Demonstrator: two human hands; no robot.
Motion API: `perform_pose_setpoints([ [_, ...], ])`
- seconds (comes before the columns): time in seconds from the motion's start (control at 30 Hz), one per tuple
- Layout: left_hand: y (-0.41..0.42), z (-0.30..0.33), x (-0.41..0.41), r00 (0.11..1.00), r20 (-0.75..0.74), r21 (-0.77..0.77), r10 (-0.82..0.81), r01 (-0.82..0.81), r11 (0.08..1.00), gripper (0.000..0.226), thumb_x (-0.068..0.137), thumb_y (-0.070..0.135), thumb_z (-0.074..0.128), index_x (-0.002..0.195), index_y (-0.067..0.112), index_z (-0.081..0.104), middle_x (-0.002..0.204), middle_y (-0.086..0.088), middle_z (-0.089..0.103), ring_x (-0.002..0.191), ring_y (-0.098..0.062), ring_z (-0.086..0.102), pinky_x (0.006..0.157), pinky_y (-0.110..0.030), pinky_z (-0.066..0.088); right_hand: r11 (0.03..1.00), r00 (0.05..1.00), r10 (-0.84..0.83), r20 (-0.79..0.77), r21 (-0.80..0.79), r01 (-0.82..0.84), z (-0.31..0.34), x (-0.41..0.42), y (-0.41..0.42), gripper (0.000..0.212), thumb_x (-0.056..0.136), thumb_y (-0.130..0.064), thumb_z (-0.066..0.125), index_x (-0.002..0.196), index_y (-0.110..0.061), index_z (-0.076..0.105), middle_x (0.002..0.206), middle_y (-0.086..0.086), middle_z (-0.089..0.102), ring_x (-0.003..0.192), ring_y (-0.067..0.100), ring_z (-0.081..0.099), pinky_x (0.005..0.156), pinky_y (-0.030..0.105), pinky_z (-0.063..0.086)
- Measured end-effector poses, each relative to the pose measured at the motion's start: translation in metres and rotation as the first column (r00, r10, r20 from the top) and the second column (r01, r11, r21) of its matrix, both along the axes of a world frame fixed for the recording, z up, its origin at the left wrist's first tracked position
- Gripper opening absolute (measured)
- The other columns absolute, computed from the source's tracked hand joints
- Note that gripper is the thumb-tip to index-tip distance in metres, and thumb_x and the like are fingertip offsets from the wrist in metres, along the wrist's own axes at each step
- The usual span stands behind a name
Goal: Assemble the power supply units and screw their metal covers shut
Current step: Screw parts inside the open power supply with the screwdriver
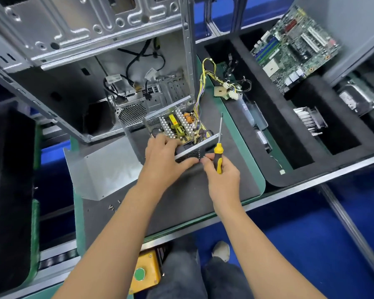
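The open supply (pixel 177 126) sits at frame centre on a dark mat (pixel 203 190), its circuit board bare, its cover (pixel 99 167) lying just to the left, still off. The left hand (pixel 162 160) curls over the supply's near wall, thumb along the mesh. The right hand (pixel 220 171) grips a yellow screwdriver (pixel 218 147) with the shaft pointing up, while its fingertips seem to pinch at the wall's corner; whether they hold a screw is too small to tell.

To do this step well, I judge the left hand should steady the box while the right seats whatever goes at that corner, then turn the driver tip down. The loose wires (pixel 205 83) should be tucked clear before the cover goes on.

Spare screws (pixel 113 205) lie on the mat at lower left. A bare case (pixel 95 50) fills the upper left. Foam trays (pixel 289 130) at right hold a motherboard (pixel 294 46) and a heatsink (pixel 309 121). Below is a blue floor (pixel 289 234).
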State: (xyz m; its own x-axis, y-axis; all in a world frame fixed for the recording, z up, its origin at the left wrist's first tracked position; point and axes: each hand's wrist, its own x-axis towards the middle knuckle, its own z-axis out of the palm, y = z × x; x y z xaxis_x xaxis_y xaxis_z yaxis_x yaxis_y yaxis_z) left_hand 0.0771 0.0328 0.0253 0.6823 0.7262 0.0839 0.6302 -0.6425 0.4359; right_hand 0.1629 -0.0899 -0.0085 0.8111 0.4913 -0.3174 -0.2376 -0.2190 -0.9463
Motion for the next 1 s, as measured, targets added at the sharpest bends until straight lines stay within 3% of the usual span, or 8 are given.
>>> perform_pose_setpoints([
  [0.07, 0.003, -0.005, 0.0, 0.999, -0.016, 0.0, -0.039, 0.039, 0.999, 0.051, 0.078, 0.045, 0.081, 0.109, 0.005, 0.071, 0.089, -0.002, 0.044, 0.098, -0.037, 0.048, 0.086, -0.025, 0.026, 1.0, 0.999, -0.017, -0.033, 0.007, 0.017, -0.003, 0.001, 0.003, 0.007, 0.09, -0.037, 0.069, 0.089, -0.044, 0.069, 0.068, -0.017, 0.065, 0.063, -0.002, 0.054, 0.065, 0.021, 0.043],
  [0.17, 0.007, -0.006, 0.001, 0.998, -0.023, -0.024, -0.066, 0.066, 0.998, 0.042, 0.085, 0.036, 0.077, 0.11, 0.004, 0.069, 0.091, -0.008, 0.052, 0.098, -0.038, 0.05, 0.082, -0.022, 0.019, 0.999, 0.999, -0.036, -0.041, 0.02, 0.037, -0.005, 0.003, 0.005, 0.009, 0.09, -0.035, 0.069, 0.089, -0.044, 0.069, 0.067, -0.017, 0.062, 0.062, 0.0, 0.051, 0.064, 0.023, 0.043],
  [0.37, 0.003, -0.007, 0.004, 0.993, 0.0, -0.067, -0.121, 0.121, 0.99, 0.03, 0.092, 0.026, 0.068, 0.112, 0.004, 0.062, 0.097, -0.004, 0.043, 0.096, -0.025, 0.035, 0.08, -0.021, 0.018, 0.996, 0.997, -0.042, -0.07, 0.081, 0.047, -0.004, 0.007, 0.008, 0.007, 0.089, -0.032, 0.07, 0.088, -0.038, 0.071, 0.074, -0.011, 0.067, 0.069, 0.004, 0.056, 0.069, 0.026, 0.048],
  [0.47, 0.005, -0.008, 0.006, 0.993, 0.0, -0.065, -0.117, 0.117, 0.991, 0.035, 0.09, 0.027, 0.071, 0.114, 0.004, 0.061, 0.101, -0.01, 0.049, 0.099, -0.029, 0.041, 0.08, -0.022, 0.019, 0.995, 0.997, -0.035, -0.072, 0.086, 0.041, -0.001, 0.006, 0.011, 0.008, 0.09, -0.031, 0.07, 0.086, -0.037, 0.071, 0.077, -0.009, 0.07, 0.074, 0.005, 0.061, 0.072, 0.026, 0.051],
  [0.6, 0.007, -0.006, 0.002, 0.995, 0.053, -0.051, -0.087, 0.09, 0.995, 0.042, 0.085, 0.029, 0.078, 0.115, 0.004, 0.064, 0.097, -0.004, 0.044, 0.095, -0.021, 0.036, 0.077, -0.022, 0.022, 0.996, 0.997, -0.03, -0.074, 0.083, 0.036, 0.001, 0.003, 0.012, 0.008, 0.091, -0.029, 0.069, 0.086, -0.034, 0.07, 0.08, -0.01, 0.07, 0.075, 0.003, 0.062, 0.076, 0.029, 0.053],
  [0.73, 0.006, -0.005, 0.001, 0.993, 0.069, -0.054, -0.092, 0.096, 0.994, 0.044, 0.084, 0.029, 0.079, 0.118, 0.004, 0.066, 0.093, -0.003, 0.044, 0.093, -0.02, 0.036, 0.075, -0.02, 0.022, 0.997, 0.998, -0.013, -0.065, 0.078, 0.018, 0.002, 0.0, 0.012, 0.006, 0.091, -0.029, 0.069, 0.087, -0.033, 0.07, 0.08, -0.002, 0.069, 0.079, 0.015, 0.064, 0.076, 0.034, 0.054],
  [0.9, 0.005, -0.005, 0.001, 0.994, 0.077, -0.073, -0.083, 0.089, 0.993, 0.043, 0.084, 0.028, 0.079, 0.118, 0.005, 0.066, 0.091, -0.003, 0.044, 0.092, -0.019, 0.037, 0.074, -0.02, 0.021, 0.995, 0.999, -0.018, -0.044, 0.092, 0.022, 0.002, -0.003, 0.014, 0.006, 0.091, -0.029, 0.069, 0.086, -0.032, 0.07, 0.067, -0.012, 0.062, 0.064, 0.001, 0.052, 0.061, 0.016, 0.046],
  [1.0, 0.004, -0.006, 0.001, 0.993, 0.085, -0.08, -0.08, 0.086, 0.993, 0.043, 0.084, 0.026, 0.079, 0.119, 0.005, 0.066, 0.091, -0.002, 0.042, 0.092, -0.02, 0.035, 0.076, -0.02, 0.022, 0.994, 0.998, -0.042, -0.041, 0.102, 0.047, 0.003, -0.003, 0.017, 0.006, 0.091, -0.028, 0.069, 0.087, -0.031, 0.07, 0.07, -0.016, 0.065, 0.065, -0.001, 0.054, 0.064, 0.015, 0.047],
])
